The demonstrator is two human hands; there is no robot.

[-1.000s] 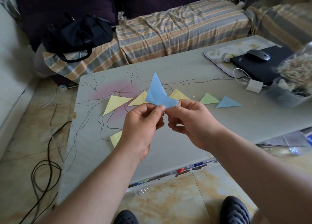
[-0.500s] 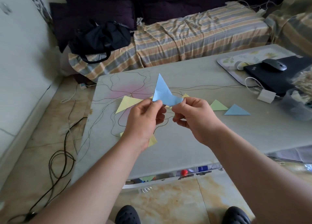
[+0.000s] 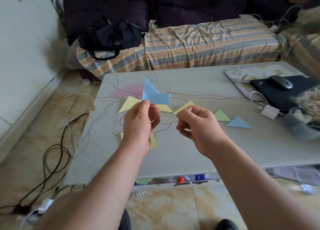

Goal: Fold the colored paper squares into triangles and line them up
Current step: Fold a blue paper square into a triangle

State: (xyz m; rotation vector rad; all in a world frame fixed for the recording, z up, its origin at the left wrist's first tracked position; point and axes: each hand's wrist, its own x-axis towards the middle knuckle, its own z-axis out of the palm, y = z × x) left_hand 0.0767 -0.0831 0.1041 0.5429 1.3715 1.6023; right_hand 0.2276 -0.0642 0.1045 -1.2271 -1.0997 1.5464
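Dim daylight, soft blur, wide-angle edge distortion

Paper shapes on my table

Folded triangles [image 3: 221,115] lay in a row on the table [image 3: 173,151]. A laptop [image 3: 284,92] sat right, a bag [image 3: 110,37] behind.
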